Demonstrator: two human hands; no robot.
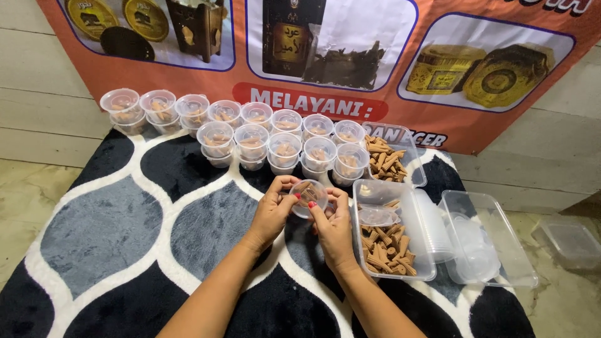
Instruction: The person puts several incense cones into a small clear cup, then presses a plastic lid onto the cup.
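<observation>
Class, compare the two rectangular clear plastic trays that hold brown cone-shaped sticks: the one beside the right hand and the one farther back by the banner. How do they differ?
The near tray lies flat on the rug; the far tray is tilted, propped up at the back. The near tray also carries a loose round clear lid on its sticks; the far tray holds only sticks. The near tray sits beside the right hand, the far tray beside the lidded cups. Both are clear, rectangular and open-topped.

A small home packing spot for a seller: a patterned rug (113, 231) on the floor, an orange product banner (438, 119) along its far edge, rows of filled cups (250, 134).
</observation>
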